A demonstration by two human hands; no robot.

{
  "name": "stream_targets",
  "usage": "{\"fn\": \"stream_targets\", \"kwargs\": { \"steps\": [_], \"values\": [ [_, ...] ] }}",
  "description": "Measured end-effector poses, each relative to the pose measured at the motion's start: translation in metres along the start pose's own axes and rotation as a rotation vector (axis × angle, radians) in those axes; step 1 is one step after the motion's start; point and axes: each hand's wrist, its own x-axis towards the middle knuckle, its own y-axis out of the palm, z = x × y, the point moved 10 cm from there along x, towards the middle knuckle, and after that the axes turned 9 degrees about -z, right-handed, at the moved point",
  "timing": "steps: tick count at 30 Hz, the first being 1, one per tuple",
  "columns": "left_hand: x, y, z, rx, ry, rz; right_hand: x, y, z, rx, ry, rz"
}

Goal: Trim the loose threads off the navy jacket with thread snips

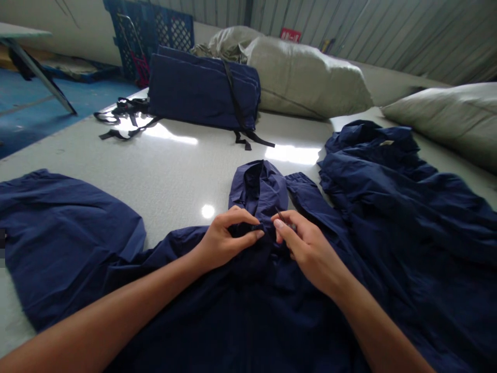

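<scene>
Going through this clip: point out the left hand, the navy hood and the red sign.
Left hand [222, 239]: head view, middle of the hand.
Navy hood [275, 187]: head view, cloth beside its dark opening.
Red sign [290, 35]: head view, middle of its face.

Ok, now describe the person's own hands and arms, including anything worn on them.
The left hand and right hand are both bare, with no gloves and no rings that I can see. The left forearm and right forearm are slim and uncovered: no sleeve, watch, bracelet or clear marking shows.
</scene>
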Motion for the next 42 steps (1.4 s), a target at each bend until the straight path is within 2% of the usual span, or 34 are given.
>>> {"fn": "stream_targets", "kwargs": {
  "steps": [4, 7, 11, 14, 22, 42],
  "values": [
    [-0.002, 0.003, -0.001, -0.039, -0.019, 0.039, -0.023, -0.002, -0.004, -0.014, -0.119, -0.121],
    [-0.004, 0.006, -0.009, -0.015, 0.028, 0.063, -0.036, -0.001, -0.006, -0.005, -0.234, -0.179],
    [-0.007, 0.008, -0.019, 0.04, 0.107, 0.062, -0.043, -0.002, -0.012, 0.027, -0.251, -0.24],
    [-0.007, 0.007, -0.018, 0.015, 0.095, 0.047, -0.045, -0.004, -0.013, 0.041, -0.263, -0.28],
    [-0.004, 0.009, -0.004, -0.083, -0.031, 0.093, -0.048, -0.005, 0.003, -0.033, -0.377, -0.286],
    [-0.005, 0.014, -0.006, -0.113, -0.021, 0.15, -0.047, -0.003, 0.009, -0.025, -0.409, -0.276]
  ]
}}
